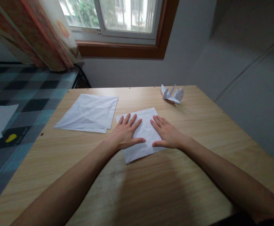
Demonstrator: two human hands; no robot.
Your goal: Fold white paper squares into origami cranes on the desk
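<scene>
A creased white sheet of paper [141,152] lies on the wooden table in front of me, with fold lines showing near its middle. My left hand [127,131] rests flat on its left part, fingers spread and thumb pointing right. On the right part lies my right hand [167,133], also flat with fingers apart, its thumb pointing left. The two thumbs almost meet but stay apart. Both palms cover some of the paper, so parts of its side edges are hidden.
Creased white sheets [90,111] lie stacked at the table's back left. Folded white paper figures [172,94] stand at the back right of the table [212,125]. Left of it, a checked cloth [31,89] bears more paper [4,121]. Behind are a curtain [43,34] and a window [127,18].
</scene>
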